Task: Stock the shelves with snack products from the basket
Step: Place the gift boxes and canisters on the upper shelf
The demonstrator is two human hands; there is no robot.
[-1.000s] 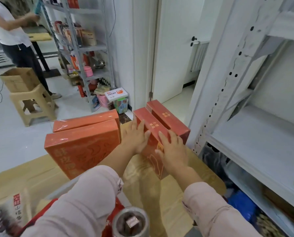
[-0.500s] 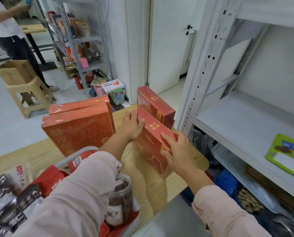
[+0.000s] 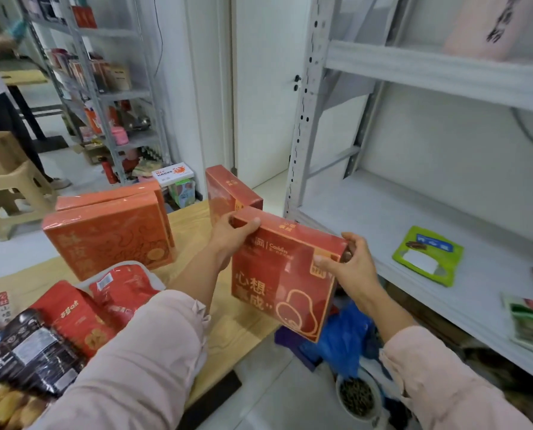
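**Holding a red snack box between worktop and shelf**

Both hands clasp the red snack box (image 3: 283,274), which is up in the air with its printed front facing the camera and its top edge tilted away. It sits just past the right end of the wooden worktop (image 3: 190,225), in front of the white shelf (image 3: 383,218) and touching neither. The left grip (image 3: 231,234) is closed on the upper left corner, thumb on the front and fingers behind. The right grip (image 3: 349,262) is closed on the upper right corner, thumb pressed to the front and fingers curled round the side.

Behind the left hand a second red box (image 3: 228,193) stands upright on the worktop. Further left, two orange boxes (image 3: 107,237) stand on edge, one just behind the other. The basket (image 3: 125,265) at lower left holds red pouches (image 3: 122,293) and a black packet (image 3: 26,349). A green pouch (image 3: 428,254) lies flat on the shelf, well apart from the held box. Below, a blue bag (image 3: 342,336) and a bowl (image 3: 356,395) of dark pellets sit on the floor.
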